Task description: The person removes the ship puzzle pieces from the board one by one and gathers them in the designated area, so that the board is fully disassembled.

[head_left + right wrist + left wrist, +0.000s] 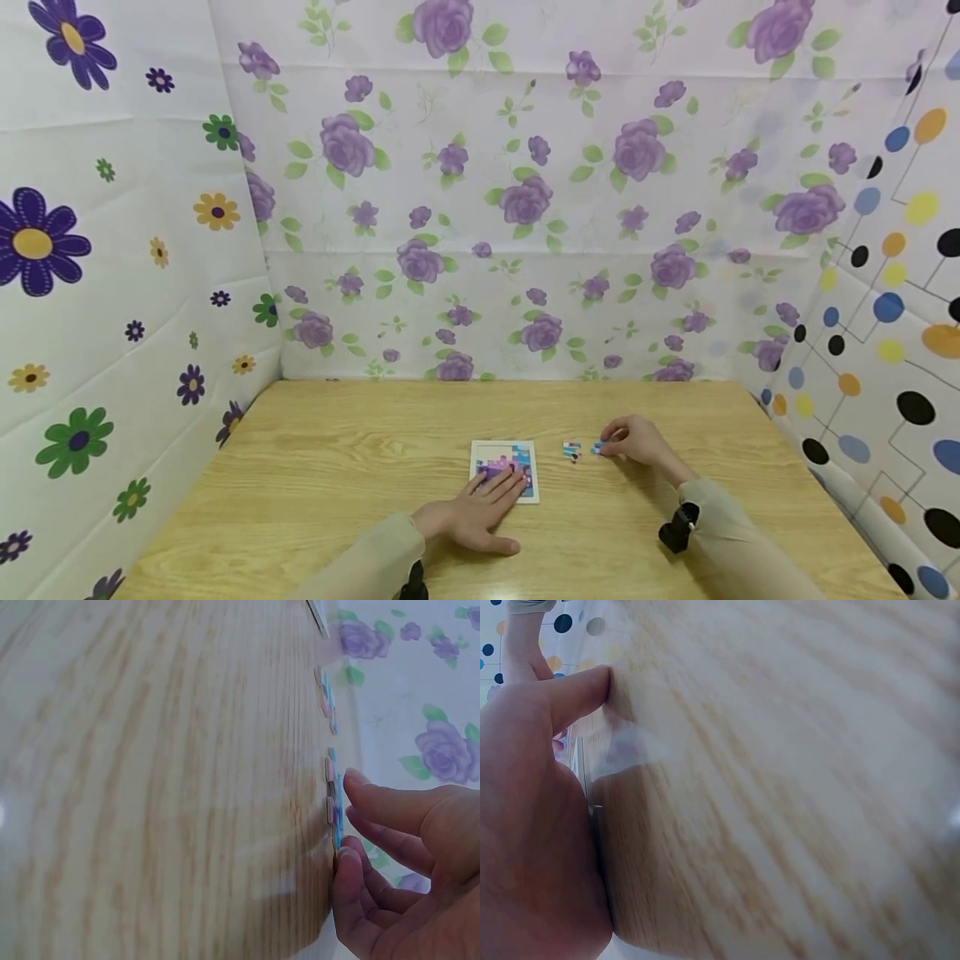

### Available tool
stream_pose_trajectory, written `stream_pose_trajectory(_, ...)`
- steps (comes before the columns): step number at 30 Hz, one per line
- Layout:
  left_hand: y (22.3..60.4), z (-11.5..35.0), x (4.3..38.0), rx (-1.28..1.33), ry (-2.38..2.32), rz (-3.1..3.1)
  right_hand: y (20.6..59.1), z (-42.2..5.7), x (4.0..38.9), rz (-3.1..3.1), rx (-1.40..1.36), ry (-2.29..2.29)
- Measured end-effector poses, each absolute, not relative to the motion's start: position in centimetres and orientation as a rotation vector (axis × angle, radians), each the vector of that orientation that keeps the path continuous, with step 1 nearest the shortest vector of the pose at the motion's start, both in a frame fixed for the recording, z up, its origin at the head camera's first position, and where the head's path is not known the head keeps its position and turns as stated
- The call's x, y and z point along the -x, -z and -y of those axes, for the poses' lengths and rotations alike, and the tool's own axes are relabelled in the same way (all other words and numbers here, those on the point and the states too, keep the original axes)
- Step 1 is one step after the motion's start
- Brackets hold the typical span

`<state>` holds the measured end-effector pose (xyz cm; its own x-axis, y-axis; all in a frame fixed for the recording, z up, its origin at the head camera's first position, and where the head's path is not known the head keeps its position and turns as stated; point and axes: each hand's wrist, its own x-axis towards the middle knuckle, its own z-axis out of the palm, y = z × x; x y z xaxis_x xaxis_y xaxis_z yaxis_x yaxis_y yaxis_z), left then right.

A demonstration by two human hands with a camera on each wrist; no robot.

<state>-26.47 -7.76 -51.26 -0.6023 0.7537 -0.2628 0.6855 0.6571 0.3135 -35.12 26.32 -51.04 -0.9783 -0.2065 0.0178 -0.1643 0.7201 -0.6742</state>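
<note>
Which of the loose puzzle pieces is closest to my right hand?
The rightmost loose piece, directly at the right hand; the rest lies farther left, nearer the white puzzle frame.

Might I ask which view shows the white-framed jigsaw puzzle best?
The head view: it shows the white-framed jigsaw puzzle from above, partly under the left hand. The right wrist view catches only a sliver; the left wrist view, at most a thin edge.

L hand on wood tbl; dotted wall bhnd
</note>
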Motion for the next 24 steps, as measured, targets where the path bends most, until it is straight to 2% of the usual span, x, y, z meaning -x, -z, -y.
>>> stream_pose_trajectory(11, 53.9, 8.2, 27.5, -1.182, -0.354, -2.5, 51.2, -26.3, 35.0, -2.851, 0.305, 1.101)
stream_pose_trajectory(24, 52.6, 8.1, 27.0, -1.158, -0.334, -2.498, 50.6, -26.0, 34.7, -2.875, 0.249, 1.082)
